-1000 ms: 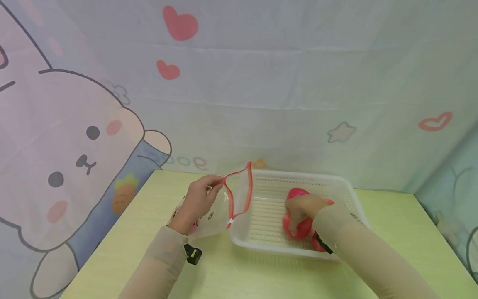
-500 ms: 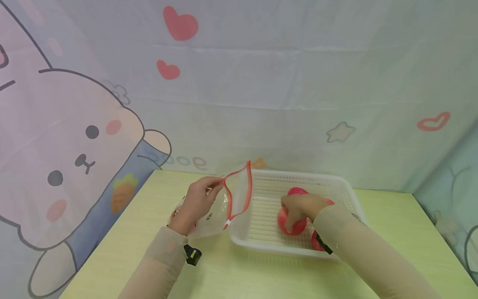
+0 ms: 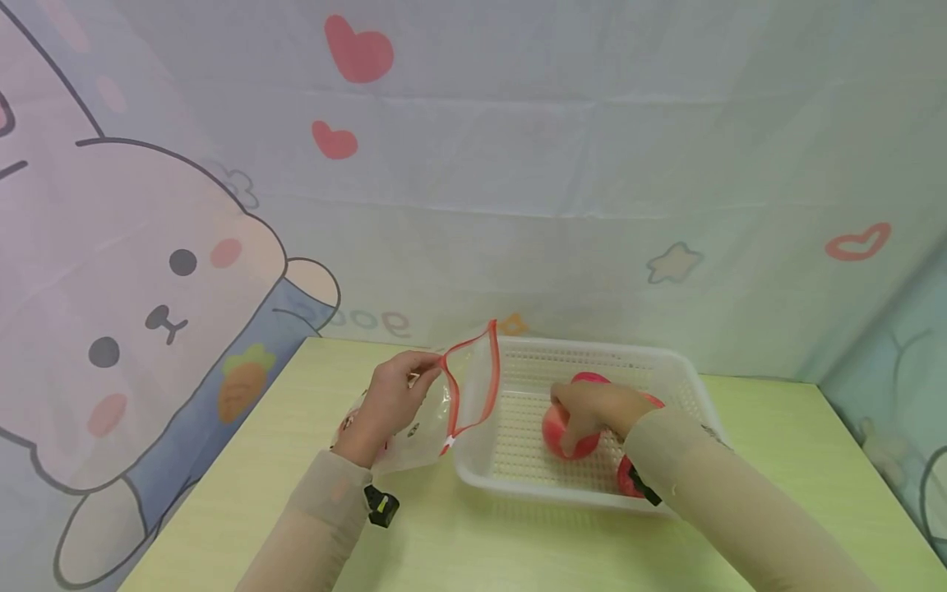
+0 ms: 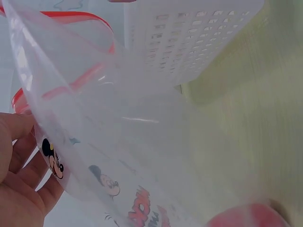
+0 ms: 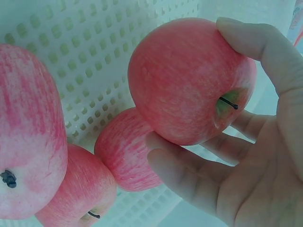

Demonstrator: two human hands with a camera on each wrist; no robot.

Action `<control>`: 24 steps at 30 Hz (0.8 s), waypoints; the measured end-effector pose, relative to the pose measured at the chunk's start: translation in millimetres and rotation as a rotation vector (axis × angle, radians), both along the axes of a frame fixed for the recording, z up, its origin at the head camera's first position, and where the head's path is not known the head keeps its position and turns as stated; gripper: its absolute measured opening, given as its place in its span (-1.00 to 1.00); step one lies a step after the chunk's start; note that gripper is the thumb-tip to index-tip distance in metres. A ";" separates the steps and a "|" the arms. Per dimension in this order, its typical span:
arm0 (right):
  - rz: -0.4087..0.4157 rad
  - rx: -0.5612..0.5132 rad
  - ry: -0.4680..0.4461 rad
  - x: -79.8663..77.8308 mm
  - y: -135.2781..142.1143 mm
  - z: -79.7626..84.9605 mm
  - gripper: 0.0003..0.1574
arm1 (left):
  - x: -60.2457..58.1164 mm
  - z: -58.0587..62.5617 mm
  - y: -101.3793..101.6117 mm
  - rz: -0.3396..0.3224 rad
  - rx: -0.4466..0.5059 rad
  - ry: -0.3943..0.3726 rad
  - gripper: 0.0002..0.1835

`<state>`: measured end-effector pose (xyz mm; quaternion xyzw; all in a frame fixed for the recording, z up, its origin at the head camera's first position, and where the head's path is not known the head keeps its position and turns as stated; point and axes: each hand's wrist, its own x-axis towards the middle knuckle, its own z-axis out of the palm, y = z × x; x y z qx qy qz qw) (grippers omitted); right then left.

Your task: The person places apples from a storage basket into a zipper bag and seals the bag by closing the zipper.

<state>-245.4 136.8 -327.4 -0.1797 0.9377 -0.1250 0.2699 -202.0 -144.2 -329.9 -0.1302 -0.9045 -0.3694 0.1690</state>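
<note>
1. A big pale wall cloth (image 3: 518,164) hung at the back, with a bunny (image 3: 148,296), red hearts and a star on it.
2. The yellow-green table (image 3: 259,460) stood in front of the cloth.
3. A white plastic basket (image 3: 547,491) full of little holes sat on the table.
4. A clear zip bag (image 3: 429,436) was just to the left of the basket. Its mouth was wide open, and its red zip edge (image 3: 494,386) reached over the basket's left end. It had cartoon mice (image 4: 105,182) on its side.
5. The right hand (image 3: 592,407) was inside the basket, with its thumb and fingers curled around 1 apple.
6. The left hand (image 3: 395,403) was nearly closed, and it pinched the top edge of the bag.
7. The held apple (image 5: 184,80) was red and in the basket. I could not tell if it touched the floor there. At least 3 other apples (image 5: 31,137) were close by in the same basket.
8. A blurry red round thing (image 4: 248,217) showed low in the left wrist view. I could not tell if the bag held it.
9. The held apple's thin dark stem (image 5: 228,102) faced the right palm.
</note>
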 end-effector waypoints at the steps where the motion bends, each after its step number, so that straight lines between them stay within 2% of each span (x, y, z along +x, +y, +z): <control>1: -0.002 -0.008 0.001 0.0 0.1 -0.2 -0.45 | -0.2 -0.4 -0.1 -0.001 -0.002 0.008 -0.77; 9: -0.009 -0.026 0.008 -1.1 1.2 -1.0 -0.43 | -0.7 -3.9 -0.7 0.000 -0.012 0.051 -0.77; 19: -0.035 -0.047 0.001 -0.6 3.9 -0.4 -0.36 | 0.0 -3.4 0.5 0.015 -0.005 0.041 -0.77; 24: 0.049 -0.051 0.077 -2.7 3.0 -1.1 -0.34 | -0.6 -3.8 0.9 0.019 -0.001 0.041 -0.77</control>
